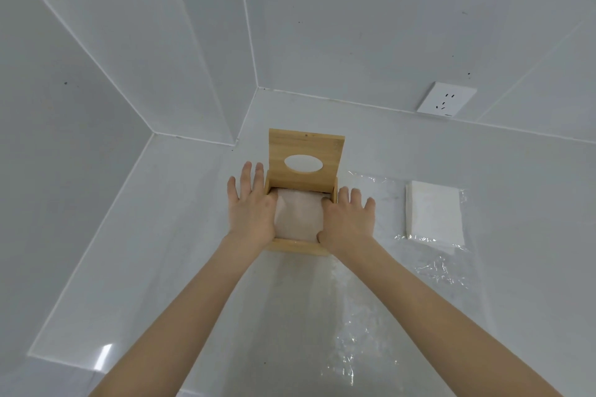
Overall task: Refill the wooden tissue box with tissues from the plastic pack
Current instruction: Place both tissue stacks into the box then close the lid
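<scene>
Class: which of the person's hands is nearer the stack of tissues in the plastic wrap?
Right. The right hand rests on the box's right edge, beside the stack of tissues; the left hand is across the box.

A glossy white worktop (200, 267) fills a wall corner. On it stands the wooden tissue box (298, 246), lid raised. To its right lies clear plastic wrap (432, 267) with a white tissue stack (433, 214) on it.
</scene>
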